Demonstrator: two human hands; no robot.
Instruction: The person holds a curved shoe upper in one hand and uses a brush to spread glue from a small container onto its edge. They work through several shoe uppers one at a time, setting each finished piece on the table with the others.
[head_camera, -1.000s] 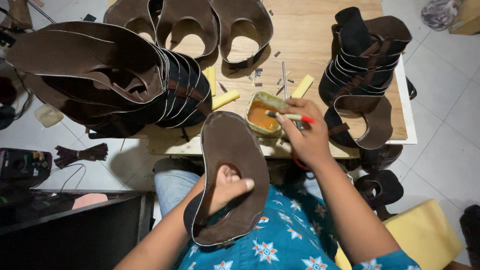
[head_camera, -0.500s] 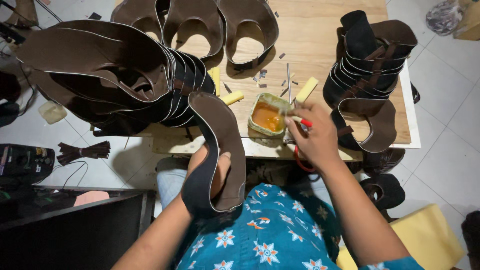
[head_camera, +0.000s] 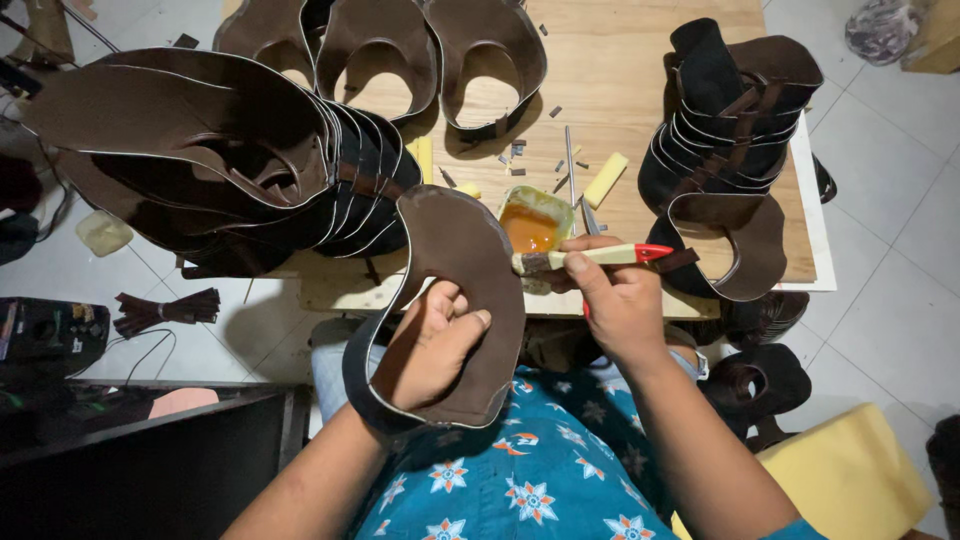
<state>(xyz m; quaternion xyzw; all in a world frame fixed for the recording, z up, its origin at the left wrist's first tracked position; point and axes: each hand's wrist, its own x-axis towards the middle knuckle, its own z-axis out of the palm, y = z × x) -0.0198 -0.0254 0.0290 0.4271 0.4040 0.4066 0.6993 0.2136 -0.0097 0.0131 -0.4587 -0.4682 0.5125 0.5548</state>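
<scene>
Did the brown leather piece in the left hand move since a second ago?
Yes. The brown leather piece turned and rose toward the glue tin on the wooden table, held by the left hand.

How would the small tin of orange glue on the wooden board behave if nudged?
The glue tin looks small and shallow, so it is probably light and would slide easily. It is open and holds liquid, so a push might spill. It sits near the wooden board's front edge, so it could fall.
</scene>
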